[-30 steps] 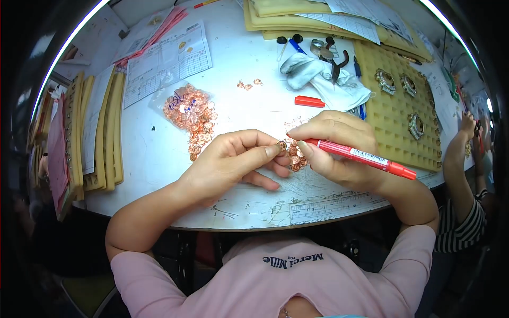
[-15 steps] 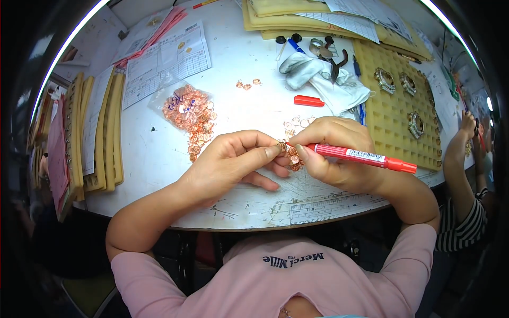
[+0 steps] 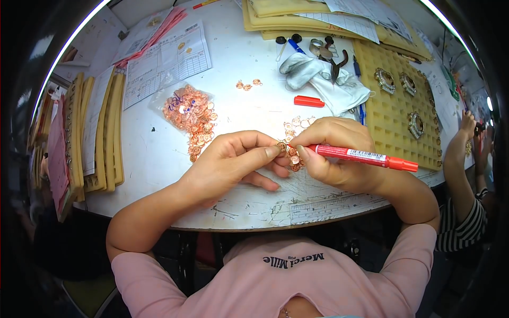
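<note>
Between thumb and finger, my left hand [image 3: 238,159] pinches a small round copper-coloured charm [image 3: 282,147]. My right hand [image 3: 339,153] grips a red marker pen [image 3: 352,153], uncapped, with its tip at the charm's right edge; whether it touches I cannot tell. Behind and below the fingertips lies a loose cluster of similar copper charms [image 3: 295,159], partly hidden by my hands. The marker's red cap [image 3: 309,101] rests on the table beyond my right hand. Left of centre, a clear plastic bag [image 3: 183,108] holds many more such charms, with some spilled out toward my left wrist.
Several charms [image 3: 247,86] lie apart at mid-table. White gloves [image 3: 323,79] and dark-handled pliers [image 3: 337,64] are at the back right, beside a yellow gridded board [image 3: 392,116] bearing ornate metal pieces. Yellow boards [image 3: 106,132] stand at left; printed sheets [image 3: 169,58] lie behind. Another person's arm [image 3: 458,153] shows far right.
Both hands stay almost in place. The marker has shifted very slightly at the charm, and its back end sits a touch further right.
</note>
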A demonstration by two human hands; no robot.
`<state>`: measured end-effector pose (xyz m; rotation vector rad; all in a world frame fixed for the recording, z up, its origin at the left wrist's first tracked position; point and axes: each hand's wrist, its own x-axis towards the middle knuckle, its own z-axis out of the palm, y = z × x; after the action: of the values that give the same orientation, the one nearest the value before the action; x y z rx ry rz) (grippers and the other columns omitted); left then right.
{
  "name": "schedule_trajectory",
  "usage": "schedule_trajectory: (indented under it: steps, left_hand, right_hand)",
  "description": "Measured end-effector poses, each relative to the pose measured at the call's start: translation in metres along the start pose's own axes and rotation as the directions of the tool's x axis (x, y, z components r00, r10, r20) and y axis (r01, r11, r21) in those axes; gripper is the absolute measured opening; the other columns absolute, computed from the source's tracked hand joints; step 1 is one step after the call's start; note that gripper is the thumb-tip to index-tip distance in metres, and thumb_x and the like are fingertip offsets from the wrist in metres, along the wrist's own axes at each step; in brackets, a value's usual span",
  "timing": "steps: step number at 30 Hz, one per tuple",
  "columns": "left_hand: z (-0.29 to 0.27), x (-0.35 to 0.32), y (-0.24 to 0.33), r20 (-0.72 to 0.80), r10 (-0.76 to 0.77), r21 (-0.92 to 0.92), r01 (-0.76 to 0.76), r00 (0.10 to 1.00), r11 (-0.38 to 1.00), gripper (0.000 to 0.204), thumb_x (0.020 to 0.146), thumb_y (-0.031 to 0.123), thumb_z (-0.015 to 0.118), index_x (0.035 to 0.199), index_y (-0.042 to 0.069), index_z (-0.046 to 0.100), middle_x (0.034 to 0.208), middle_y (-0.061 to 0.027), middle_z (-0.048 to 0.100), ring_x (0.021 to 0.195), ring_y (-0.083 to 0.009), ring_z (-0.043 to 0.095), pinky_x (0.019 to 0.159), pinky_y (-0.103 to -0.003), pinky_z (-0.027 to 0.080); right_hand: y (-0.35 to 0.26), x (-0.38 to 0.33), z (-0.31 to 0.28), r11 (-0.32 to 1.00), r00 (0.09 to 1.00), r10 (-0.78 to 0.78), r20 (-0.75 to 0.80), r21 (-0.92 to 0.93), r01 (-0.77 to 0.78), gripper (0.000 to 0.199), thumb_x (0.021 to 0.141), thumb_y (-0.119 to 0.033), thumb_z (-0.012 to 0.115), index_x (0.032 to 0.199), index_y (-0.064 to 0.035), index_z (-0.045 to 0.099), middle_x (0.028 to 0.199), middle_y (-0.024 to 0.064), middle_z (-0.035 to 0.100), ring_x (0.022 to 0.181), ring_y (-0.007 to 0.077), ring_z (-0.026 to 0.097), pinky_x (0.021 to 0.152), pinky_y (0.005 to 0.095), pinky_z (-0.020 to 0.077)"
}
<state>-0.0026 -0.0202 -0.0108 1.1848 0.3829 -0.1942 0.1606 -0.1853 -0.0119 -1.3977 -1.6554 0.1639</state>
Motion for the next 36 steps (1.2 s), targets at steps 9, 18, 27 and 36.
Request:
schedule_trajectory:
  steps: [9,18,27,36]
  left_hand:
    - [0.0001,0.0009,-0.0004,0.006,-0.006,-0.016,0.006,1.000,1.000,0.025,0.102,0.016,0.055,0.115,-0.005,0.060,0.111,-0.0152,0.067,0.099,-0.0219,0.068,0.078,-0.034,0.062]
    - [0.0021,-0.0009,0.0022,-0.005,-0.009,0.005,0.009,1.000,1.000,0.025,0.102,0.016,0.054,0.115,-0.004,0.060,0.111,-0.0146,0.067,0.100,-0.0221,0.068,0.079,-0.034,0.062]
    - [0.0016,-0.0005,0.0009,0.004,0.000,-0.002,0.000,1.000,1.000,0.024,0.102,0.017,0.055,0.115,-0.003,0.061,0.109,-0.0140,0.068,0.099,-0.0209,0.069,0.078,-0.033,0.062]
    - [0.0027,-0.0011,0.0021,-0.004,-0.006,0.005,0.006,1.000,1.000,0.026,0.102,0.018,0.055,0.115,-0.003,0.061,0.110,-0.0142,0.068,0.099,-0.0209,0.068,0.079,-0.033,0.062]
  right_hand:
    - [-0.0006,-0.0001,-0.0014,1.000,1.000,0.005,0.019,0.005,-0.005,0.011,0.083,-0.005,0.069,0.093,-0.0027,0.066,0.081,0.0086,0.070,0.066,0.0204,0.067,0.060,0.0310,0.0514]
    - [0.0005,-0.0001,0.0002,1.000,1.000,0.017,-0.012,-0.005,-0.017,0.011,0.083,-0.004,0.068,0.094,-0.0016,0.066,0.081,0.0101,0.070,0.067,0.0204,0.068,0.061,0.0307,0.0524]
    - [0.0008,0.0006,-0.0003,1.000,0.999,0.016,0.034,0.001,-0.016,0.012,0.085,-0.004,0.068,0.096,-0.0020,0.067,0.086,0.0094,0.072,0.071,0.0211,0.068,0.064,0.0311,0.0534]
    - [0.0014,0.0019,0.0041,0.999,0.997,0.053,-0.051,0.000,-0.053,0.011,0.081,-0.003,0.068,0.092,-0.0045,0.066,0.074,0.0082,0.066,0.066,0.0241,0.066,0.059,0.0329,0.0509]
